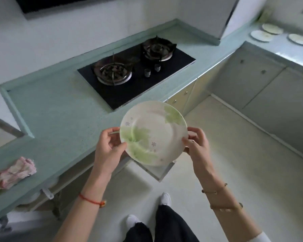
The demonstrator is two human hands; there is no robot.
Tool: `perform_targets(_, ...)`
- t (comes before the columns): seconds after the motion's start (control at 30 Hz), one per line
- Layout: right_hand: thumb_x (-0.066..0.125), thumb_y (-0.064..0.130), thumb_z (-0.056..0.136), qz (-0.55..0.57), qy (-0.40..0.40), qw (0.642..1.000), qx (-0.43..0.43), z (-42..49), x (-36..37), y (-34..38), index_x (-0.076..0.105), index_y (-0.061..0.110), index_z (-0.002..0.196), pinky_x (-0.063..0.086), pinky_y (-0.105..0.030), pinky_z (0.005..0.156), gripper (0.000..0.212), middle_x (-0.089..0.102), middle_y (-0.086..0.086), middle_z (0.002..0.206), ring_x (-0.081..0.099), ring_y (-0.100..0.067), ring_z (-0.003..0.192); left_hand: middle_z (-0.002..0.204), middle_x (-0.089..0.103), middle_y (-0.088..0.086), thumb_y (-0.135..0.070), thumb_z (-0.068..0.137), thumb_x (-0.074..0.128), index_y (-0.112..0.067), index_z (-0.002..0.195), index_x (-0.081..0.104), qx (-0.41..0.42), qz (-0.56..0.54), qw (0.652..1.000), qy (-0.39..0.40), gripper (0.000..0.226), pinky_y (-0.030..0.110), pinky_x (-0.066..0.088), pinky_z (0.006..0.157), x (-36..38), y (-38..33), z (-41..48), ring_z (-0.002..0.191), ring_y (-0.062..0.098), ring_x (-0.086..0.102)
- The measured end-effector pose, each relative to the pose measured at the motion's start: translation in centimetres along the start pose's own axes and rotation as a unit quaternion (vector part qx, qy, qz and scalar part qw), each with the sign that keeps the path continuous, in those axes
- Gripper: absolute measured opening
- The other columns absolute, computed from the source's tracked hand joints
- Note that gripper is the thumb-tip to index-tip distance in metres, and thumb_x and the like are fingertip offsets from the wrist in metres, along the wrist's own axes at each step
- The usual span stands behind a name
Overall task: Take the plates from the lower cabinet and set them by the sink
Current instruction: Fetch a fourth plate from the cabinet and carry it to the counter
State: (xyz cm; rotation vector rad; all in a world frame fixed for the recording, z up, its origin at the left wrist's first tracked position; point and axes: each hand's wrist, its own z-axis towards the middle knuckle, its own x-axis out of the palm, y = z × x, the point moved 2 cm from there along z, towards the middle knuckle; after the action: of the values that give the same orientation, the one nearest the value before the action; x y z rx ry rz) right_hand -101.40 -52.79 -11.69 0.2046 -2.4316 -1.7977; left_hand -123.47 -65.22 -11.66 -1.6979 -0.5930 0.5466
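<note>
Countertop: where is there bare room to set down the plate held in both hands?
The widest bare patch of countertop lies between the stove and the pink cloth. A smaller one sits right of the stove, toward the corner. The far right counter is busier: three plates lie there.

A: Centre frame?
B: Tilted leaf-patterned plate point(154, 133); the left hand point(110, 147) grips its 9 o'clock rim, the right hand point(198, 145) its 3 o'clock rim.
A: Surroundings?
B: At 12, gas hob point(136, 74). At 2, three plates point(272, 28) on far counter point(280, 41). At 8, pink cloth point(16, 172).
</note>
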Motion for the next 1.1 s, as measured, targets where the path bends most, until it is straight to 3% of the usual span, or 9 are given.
perform_targets(0.43, 0.055, -0.007, 0.085, 0.087, -0.183, 0.979, -0.031, 2.9, -16.8, 4.7, 0.063, 0.018, 0.101, 0.052, -0.029, 0.061, 0.03, 0.065, -0.009, 0.089, 0.06, -0.02, 0.075, 0.11, 0.071, 0.0, 0.006, 0.082, 0.066, -0.025, 0.114, 0.06, 0.01, 0.014, 0.981, 0.195, 0.045, 0.022, 0.059, 0.068, 20.1, -5.2, 3.3, 0.094, 0.006, 0.072)
perform_targets(0.67, 0.056, -0.006, 0.085, 0.085, -0.205, 0.974, -0.048, 8.1, -26.1, 8.2, 0.063, 0.017, 0.102, 0.05, -0.022, 0.053, 0.029, 0.064, -0.007, 0.086, 0.059, -0.017, 0.07, 0.114, 0.069, 0.004, 0.01, 0.086, 0.062, -0.02, 0.118, 0.059, 0.016, -0.004, 0.978, 0.207, 0.044, 0.019, 0.058, 0.064, 32.0, -7.0, 4.0, 0.099, 0.015, 0.07)
perform_targets(0.8, 0.057, -0.004, 0.085, 0.072, -0.221, 0.971, -0.06, 10.9, -30.7, 9.6, 0.064, 0.018, 0.103, 0.05, -0.032, 0.064, 0.03, 0.066, -0.008, 0.089, 0.059, -0.019, 0.075, 0.115, 0.068, 0.007, 0.013, 0.086, 0.059, -0.015, 0.122, 0.058, 0.016, -0.011, 0.975, 0.221, 0.045, 0.02, 0.059, 0.065, 38.2, -7.5, 4.9, 0.101, 0.018, 0.069)
perform_targets(1.1, 0.057, -0.004, 0.085, 0.079, -0.262, 0.96, -0.063, 18.1, -37.5, 11.7, 0.064, 0.016, 0.102, 0.051, -0.035, 0.064, 0.028, 0.067, -0.009, 0.09, 0.061, -0.021, 0.079, 0.111, 0.069, 0.007, 0.014, 0.085, 0.06, -0.016, 0.116, 0.059, 0.013, -0.005, 0.964, 0.266, 0.043, 0.018, 0.058, 0.062, 48.9, -8.5, 9.5, 0.101, 0.018, 0.068)
